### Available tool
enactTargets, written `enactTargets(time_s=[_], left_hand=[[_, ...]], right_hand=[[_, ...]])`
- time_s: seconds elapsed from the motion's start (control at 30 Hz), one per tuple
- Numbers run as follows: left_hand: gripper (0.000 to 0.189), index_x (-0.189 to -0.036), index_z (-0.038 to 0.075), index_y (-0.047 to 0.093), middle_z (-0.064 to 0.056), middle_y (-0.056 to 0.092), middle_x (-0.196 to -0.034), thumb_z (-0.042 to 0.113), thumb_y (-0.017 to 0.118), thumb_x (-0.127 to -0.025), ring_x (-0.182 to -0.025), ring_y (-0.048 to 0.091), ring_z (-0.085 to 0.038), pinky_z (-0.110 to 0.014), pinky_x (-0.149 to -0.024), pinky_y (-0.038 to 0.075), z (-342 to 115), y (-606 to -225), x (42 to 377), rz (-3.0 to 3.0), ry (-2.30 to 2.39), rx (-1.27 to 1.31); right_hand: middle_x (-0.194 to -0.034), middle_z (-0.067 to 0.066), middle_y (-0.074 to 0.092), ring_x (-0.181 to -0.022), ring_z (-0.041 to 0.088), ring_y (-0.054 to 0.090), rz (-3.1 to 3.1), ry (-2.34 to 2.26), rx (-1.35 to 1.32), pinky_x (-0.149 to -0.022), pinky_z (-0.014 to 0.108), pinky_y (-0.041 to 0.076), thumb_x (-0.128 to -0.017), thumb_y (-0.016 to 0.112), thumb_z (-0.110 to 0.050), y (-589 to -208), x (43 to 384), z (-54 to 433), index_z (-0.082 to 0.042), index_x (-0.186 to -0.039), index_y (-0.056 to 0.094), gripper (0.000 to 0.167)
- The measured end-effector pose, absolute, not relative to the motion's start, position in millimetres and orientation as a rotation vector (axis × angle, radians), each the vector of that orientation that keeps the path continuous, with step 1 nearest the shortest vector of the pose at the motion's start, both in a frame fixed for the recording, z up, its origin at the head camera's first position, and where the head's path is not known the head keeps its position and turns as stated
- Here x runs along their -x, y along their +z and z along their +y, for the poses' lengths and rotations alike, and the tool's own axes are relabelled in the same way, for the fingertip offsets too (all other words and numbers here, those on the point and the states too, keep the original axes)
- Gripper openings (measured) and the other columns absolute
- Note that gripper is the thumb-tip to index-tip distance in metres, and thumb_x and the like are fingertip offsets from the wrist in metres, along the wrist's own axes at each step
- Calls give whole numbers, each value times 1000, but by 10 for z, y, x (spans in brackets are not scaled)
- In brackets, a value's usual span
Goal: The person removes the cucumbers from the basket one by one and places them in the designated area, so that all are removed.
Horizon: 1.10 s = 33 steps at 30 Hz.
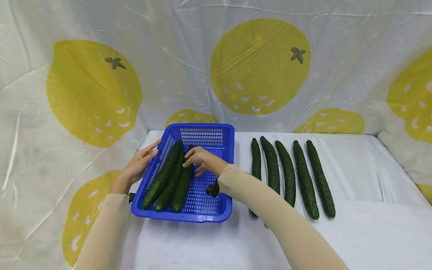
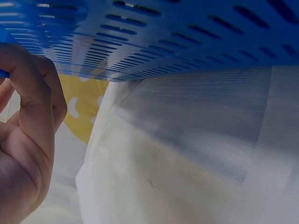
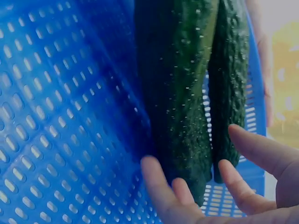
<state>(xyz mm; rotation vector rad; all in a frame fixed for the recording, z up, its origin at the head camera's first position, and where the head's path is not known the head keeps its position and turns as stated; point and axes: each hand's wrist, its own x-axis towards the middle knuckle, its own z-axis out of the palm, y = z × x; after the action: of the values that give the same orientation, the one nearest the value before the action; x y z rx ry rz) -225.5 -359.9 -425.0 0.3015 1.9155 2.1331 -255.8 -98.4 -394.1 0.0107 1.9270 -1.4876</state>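
Note:
A blue plastic basket (image 1: 206,218) with slotted walls stands at the left of the table. Three dark green cucumbers (image 1: 162,180) lie side by side along its left wall. My left hand (image 1: 138,165) holds the basket's left rim; bent fingers (image 2: 35,100) show beside the slotted wall in the left wrist view. Over the upper part of the cucumbers is my right hand (image 1: 202,159), its fingers loosely spread and holding nothing. The right wrist view has those fingertips (image 3: 152,170) around the lower ends of the cucumbers (image 3: 180,93).
Several more cucumbers (image 1: 305,180) lie in a row, roughly parallel, right of the basket on the white tablecloth (image 1: 378,225). My right forearm (image 1: 270,210) crosses in front of some of them. A pale cloth with yellow lemon prints (image 1: 260,67) hangs behind and at the left.

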Motion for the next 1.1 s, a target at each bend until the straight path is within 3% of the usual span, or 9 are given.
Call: enactTargets(time_s=[0.23,0.4,0.83,1.1], left_hand=[[55,-159,5,10,-5,69,-111,9,33,-110,-77,70,-14,-25,-61,57,-3568,-4175,2222,1875,2145,-312],[55,-160,9,15,-5,70,-113,13,36,-110,-77,71,-14,-24,-60,57,-3626,-4249,2271,1894,2149,-321],[55,-160,10,18,-5,69,-113,16,39,-110,-74,70,-12,-23,-58,56,-3619,-4224,2268,1914,2129,-341],[55,-160,9,18,-4,69,-116,16,39,-110,-78,71,-12,-23,-60,57,-3614,-4255,2270,1932,2122,-333]], right_hand=[[-144,36,37,-116,59,51,1860,-1513,-16,-79,55,57,-88,72,7,-3981,2515,-1041,-1,-128,57,44],[-143,38,36,-113,58,54,1852,-1476,19,-76,52,58,-88,71,7,-3998,2512,-1066,0,-133,52,50],[-135,41,38,-110,56,57,1813,-1445,26,-74,51,59,-87,72,8,-4021,2520,-1083,-5,-140,46,61],[-136,42,38,-116,58,52,1784,-1469,-25,-78,55,57,-87,70,11,-4032,2522,-1079,-5,-140,47,60]])
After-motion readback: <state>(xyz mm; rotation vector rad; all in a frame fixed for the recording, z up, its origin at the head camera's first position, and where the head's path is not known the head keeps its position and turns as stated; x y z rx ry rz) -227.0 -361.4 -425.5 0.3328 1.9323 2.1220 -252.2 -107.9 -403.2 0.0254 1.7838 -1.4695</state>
